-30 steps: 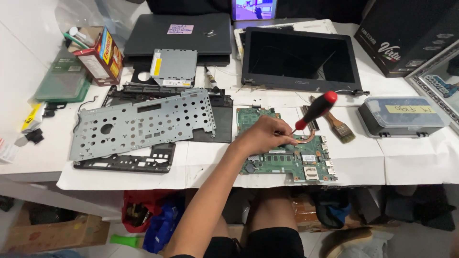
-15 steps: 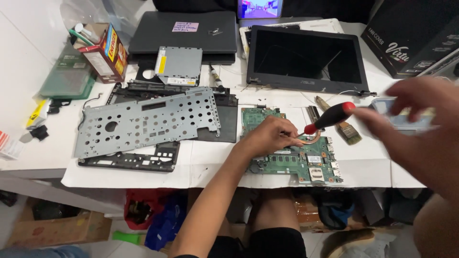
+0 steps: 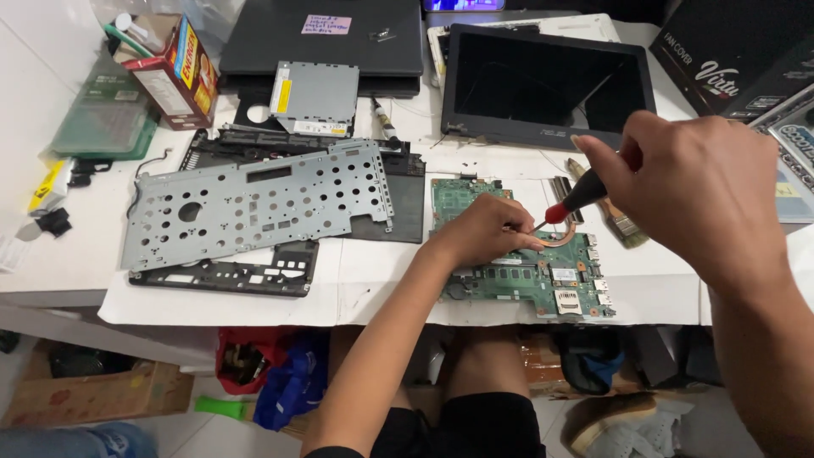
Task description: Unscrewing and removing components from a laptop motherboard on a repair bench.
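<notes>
The left hand (image 3: 482, 231) lies flat on the green circuit board (image 3: 526, 271), its fingers pressed together and bearing down on the board rather than gripping anything. The right hand (image 3: 687, 191) is closed around the black-and-red handle of a screwdriver (image 3: 578, 198), whose thin shaft slants down to the board just beside the left fingertips, next to a curved copper pipe (image 3: 566, 237). The board sits near the front edge of the surface (image 3: 76, 254), on white paper, towards the right. Beyond the right hand a paintbrush (image 3: 623, 225) lies on the surface. To the left of the board rests a perforated grey metal plate (image 3: 254, 203), on top of a black laptop chassis (image 3: 220, 276). Further back stands a detached laptop screen (image 3: 543, 85), well apart from the hands, and a silver optical drive (image 3: 314, 97) lies in front of a closed black laptop (image 3: 322, 38) near the back edge. A red carton (image 3: 174, 76) is at the back left corner.
</notes>
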